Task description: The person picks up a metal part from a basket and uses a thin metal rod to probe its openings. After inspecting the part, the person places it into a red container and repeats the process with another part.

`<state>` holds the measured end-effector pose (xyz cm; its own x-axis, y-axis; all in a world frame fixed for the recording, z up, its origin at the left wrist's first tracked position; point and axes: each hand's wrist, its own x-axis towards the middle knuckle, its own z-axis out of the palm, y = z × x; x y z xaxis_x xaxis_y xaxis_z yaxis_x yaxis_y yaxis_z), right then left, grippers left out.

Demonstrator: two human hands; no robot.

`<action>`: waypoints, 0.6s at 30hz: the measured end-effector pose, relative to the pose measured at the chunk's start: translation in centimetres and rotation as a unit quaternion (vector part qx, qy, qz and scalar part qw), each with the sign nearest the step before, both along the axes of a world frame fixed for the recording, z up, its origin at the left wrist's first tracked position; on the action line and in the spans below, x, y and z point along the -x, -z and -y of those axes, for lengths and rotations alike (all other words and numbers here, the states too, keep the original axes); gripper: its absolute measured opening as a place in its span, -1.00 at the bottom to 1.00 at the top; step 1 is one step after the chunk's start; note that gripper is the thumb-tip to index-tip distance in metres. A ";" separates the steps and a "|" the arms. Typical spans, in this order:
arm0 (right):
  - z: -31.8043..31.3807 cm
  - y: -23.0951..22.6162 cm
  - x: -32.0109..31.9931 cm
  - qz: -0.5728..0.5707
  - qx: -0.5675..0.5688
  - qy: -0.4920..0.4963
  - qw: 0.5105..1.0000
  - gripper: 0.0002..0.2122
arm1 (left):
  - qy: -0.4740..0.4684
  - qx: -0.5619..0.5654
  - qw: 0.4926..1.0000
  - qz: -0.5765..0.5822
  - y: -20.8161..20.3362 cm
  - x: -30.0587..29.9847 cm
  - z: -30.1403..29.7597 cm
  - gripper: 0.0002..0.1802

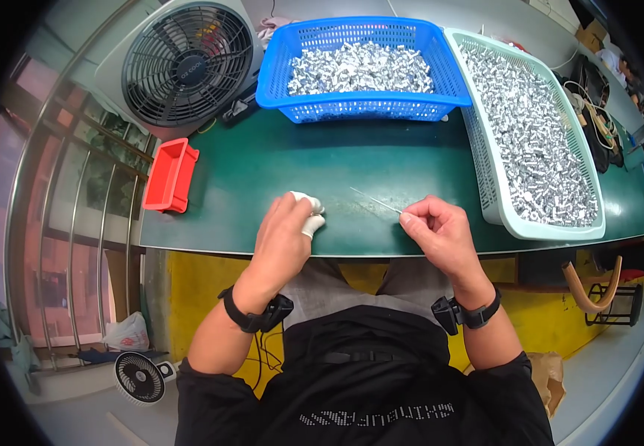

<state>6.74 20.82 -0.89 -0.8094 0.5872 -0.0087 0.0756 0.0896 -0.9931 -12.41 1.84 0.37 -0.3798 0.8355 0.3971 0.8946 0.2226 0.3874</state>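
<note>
My right hand [443,232] pinches one end of a thin, straight metal rod [374,199], like a long needle, between thumb and forefinger. Its free tip points left and away from me, above the green tabletop [277,156]. To the left, my left hand [283,229] is closed with its fingers curled inward, close to the table surface. White finger covers [311,223] wrap its thumb and forefinger tips. Whatever may lie between those fingertips is hidden or too small to make out. A gap separates the rod's tip from the left hand.
A blue basket [370,99] of small silvery metal parts [359,67] stands at the back. At right, a pale green basket [488,186] holds many similar parts. A small red bin [171,175] sits at the left edge, before a large fan [188,67]. Metal railings [77,193] rise further left.
</note>
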 end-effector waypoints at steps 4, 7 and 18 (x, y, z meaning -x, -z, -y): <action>-0.3 0.2 0.2 -0.008 -0.002 0.005 1.000 -0.93 | -0.114 -0.103 0.911 0.382 -1.0 0.8 0.3 -0.89; -0.1 0.1 0.2 -0.014 0.002 0.001 1.000 -0.92 | -0.002 -0.227 0.745 0.627 -1.4 0.3 0.7 -0.83; 1.3 -1.3 0.5 -0.020 0.051 0.005 0.999 -0.94 | 0.099 -0.278 0.468 0.833 1.4 -1.3 -0.4 -0.75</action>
